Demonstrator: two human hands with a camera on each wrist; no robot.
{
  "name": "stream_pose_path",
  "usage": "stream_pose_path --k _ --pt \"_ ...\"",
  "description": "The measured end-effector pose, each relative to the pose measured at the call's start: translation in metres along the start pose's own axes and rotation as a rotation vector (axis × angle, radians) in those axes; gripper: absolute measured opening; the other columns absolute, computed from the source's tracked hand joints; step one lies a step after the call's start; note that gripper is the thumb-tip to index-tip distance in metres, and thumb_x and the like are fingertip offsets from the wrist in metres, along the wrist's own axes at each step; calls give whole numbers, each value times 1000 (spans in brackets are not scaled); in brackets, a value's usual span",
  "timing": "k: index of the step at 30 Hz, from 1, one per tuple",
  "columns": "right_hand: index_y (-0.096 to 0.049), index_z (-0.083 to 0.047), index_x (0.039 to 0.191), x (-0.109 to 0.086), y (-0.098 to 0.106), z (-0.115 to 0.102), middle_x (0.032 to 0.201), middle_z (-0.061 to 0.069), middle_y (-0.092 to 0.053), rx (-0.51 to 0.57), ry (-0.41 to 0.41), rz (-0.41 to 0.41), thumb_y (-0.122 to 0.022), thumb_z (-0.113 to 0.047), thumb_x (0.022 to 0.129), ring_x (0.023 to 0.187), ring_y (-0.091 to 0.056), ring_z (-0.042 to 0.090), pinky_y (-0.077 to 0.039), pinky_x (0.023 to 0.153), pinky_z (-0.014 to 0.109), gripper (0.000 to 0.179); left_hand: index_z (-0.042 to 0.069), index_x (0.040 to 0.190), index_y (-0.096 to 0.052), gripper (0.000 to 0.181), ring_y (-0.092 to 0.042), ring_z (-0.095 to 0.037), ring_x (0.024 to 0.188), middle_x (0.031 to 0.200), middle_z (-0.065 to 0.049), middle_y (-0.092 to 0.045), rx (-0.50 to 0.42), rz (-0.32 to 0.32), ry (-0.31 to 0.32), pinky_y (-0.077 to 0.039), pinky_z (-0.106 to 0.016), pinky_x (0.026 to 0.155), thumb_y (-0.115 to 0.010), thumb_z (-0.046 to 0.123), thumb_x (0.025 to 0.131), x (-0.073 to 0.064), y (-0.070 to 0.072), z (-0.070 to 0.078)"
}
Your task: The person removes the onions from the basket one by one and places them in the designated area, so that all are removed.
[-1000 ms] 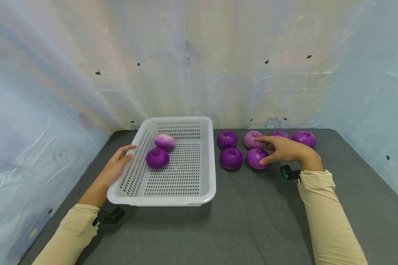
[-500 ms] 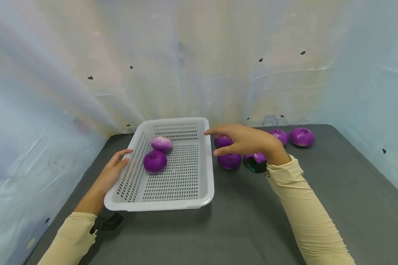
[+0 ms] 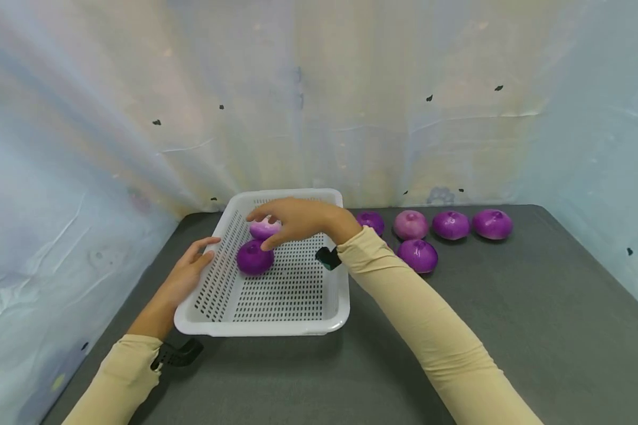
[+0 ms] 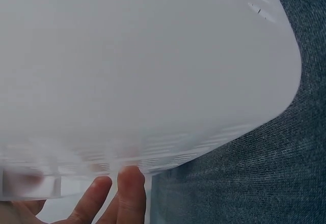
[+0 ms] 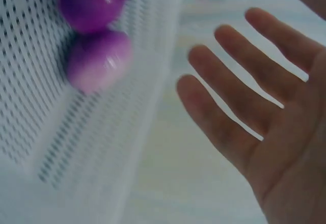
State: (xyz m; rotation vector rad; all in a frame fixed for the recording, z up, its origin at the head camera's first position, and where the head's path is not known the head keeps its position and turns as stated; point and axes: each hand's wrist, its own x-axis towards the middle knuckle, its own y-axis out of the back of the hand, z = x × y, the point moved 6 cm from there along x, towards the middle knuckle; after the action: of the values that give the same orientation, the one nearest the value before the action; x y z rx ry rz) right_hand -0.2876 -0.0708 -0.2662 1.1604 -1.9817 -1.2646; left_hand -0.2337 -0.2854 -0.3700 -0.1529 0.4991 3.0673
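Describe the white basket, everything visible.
The white basket looks like glossy plastic: roughly rectangular with rounded corners, a smooth rim, and rows of small slots in its floor and its far and left walls. It is open side up over the grey surface, left of the loose onions. Two purple onions lie inside toward the left, one paler. The left hand touches its left side; the right hand is above it, holding nothing. Its underside is hidden.

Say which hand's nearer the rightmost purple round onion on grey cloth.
Right. Right hand: left of the onion, above the white plastic basket. Left hand: farther, at the basket's left rim.
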Motion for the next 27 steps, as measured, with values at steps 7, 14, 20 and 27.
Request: stream_pose_path --k 7,14,20,27 --pt "-35 -24 154 49 -41 4 159 1 -38 9 -112 1 -74 -39 89 146 -38 21 -40 116 40 77 19 154 -23 49 -73 -19 95 145 -33 -38 28 -19 1 -62 -40 74 -34 36 109 2 1 -2" --pt "-32 -26 155 61 -71 22 161 0 -33 -64 -197 -12 -76 -42 87 149 -31 19 -35 119 37 83 20 153 -24 48 -72 -22 98 143 -33 -38 32 -19 -30 -62 -42 74 -34 36 109 1 5 -5" --pt "-29 -23 157 59 -80 22 157 0 -41 -20 -152 -56 -78 -38 86 137 -45 16 -41 114 32 87 22 152 -27 46 -69 -12 96 145 -32 -36 13 -30 -38 -62 -38 75 -35 36 109 0 6 -7" --pt "-39 -23 153 53 -83 26 151 0 -48 12 -133 -88 -83 -25 82 135 -50 16 -44 111 34 83 20 153 -26 48 -70 -15 97 145 -34 -36 14 -35 -46 -62 -40 75 -35 36 109 2 1 -3"
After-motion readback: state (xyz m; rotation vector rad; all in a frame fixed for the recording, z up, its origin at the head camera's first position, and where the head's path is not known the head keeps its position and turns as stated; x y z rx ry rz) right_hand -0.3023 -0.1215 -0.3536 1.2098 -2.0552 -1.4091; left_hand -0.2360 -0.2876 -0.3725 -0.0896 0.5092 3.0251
